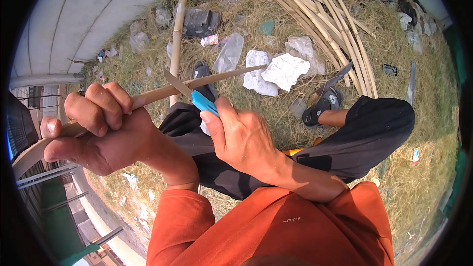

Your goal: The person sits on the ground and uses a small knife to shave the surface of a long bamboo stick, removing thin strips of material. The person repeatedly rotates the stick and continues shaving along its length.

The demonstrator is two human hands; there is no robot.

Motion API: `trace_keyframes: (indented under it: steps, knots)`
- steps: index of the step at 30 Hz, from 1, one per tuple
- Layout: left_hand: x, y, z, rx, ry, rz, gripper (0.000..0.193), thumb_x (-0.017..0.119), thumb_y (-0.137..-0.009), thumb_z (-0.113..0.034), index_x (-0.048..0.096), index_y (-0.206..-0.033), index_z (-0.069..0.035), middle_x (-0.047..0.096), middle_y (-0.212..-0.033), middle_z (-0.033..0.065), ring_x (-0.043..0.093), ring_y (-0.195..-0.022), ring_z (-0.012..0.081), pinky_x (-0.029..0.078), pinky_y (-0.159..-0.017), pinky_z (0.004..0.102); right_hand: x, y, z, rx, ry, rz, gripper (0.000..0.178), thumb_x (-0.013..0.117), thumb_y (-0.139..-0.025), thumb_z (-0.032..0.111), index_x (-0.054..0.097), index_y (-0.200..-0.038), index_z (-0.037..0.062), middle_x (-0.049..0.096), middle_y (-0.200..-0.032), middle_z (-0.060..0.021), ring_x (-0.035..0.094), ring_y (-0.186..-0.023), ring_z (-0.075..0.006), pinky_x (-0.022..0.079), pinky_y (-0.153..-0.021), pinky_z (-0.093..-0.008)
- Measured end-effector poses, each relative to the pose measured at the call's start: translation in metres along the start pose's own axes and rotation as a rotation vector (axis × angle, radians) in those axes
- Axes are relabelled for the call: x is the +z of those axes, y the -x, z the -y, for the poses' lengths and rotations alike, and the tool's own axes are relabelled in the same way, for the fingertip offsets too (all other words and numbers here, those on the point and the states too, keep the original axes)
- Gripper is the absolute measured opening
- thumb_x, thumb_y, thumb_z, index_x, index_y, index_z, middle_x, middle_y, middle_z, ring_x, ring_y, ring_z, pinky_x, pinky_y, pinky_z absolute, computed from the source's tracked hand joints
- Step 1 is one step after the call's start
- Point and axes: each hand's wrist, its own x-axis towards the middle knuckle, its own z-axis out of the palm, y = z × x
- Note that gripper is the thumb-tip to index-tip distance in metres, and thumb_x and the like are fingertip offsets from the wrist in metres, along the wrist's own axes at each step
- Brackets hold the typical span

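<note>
The left hand [98, 130] is shut tight around a long bamboo strip [162, 91]. The strip starts low at the left edge of the view and runs up and to the right, out over the person's knees. The right hand [241, 135] is closed around a knife with a blue handle [203, 102]. Its thin blade [176, 83] lies across the strip, just right of the left hand's fingers, and it touches the wood. I think the person is shaving or trimming the strip, and the work looks like it is in the middle. The next cut needs a steady push of the blade along the wood, away from the fingers, because they are very near the sharp edge.

The person sits on dry grass [423, 133] in black trousers [364, 133] and an orange shirt [276, 226]. A thick bamboo pole [178, 34] lies on the grass past the knees. White crumpled scraps [283, 71] lie further right. A pile of split bamboo strips [325, 24] lies near the top right edge of the grass, with a dark sandal [322, 103] on one foot below it. The bent knees sit right under the strip, so the blade has little room
</note>
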Motion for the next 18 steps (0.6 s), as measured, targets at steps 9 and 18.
trace_keyframes:
  steps: [9, 18]
  knots:
    - [-0.005, 0.003, -0.001, 0.007, -0.048, -0.051, 0.036, 0.048, -0.094, -0.048, 0.06, -0.097, -0.015, 0.031, -0.058, -0.0033, 0.023, -0.046, 0.0085, 0.021, -0.043, 0.0234, -0.017, 0.042, -0.13, 0.485, 0.242, 0.015, 0.039, 0.038, -0.099, 0.03, 0.053, -0.082, -0.002, 0.058, -0.059, -0.022, 0.06, -0.061, -0.0412, 0.046, -0.059, -0.0474]
    - [0.006, 0.002, -0.002, 0.011, -0.064, -0.041, 0.036, 0.049, -0.093, -0.048, 0.059, -0.097, -0.014, 0.034, -0.059, -0.0029, 0.023, -0.046, 0.0083, 0.02, -0.043, 0.0231, -0.011, -0.007, -0.006, 0.04, -0.157, 0.073, 0.031, 0.047, -0.097, 0.027, 0.049, -0.081, -0.0005, 0.051, -0.047, -0.0173, 0.056, -0.044, -0.0371, 0.043, -0.04, -0.0428]
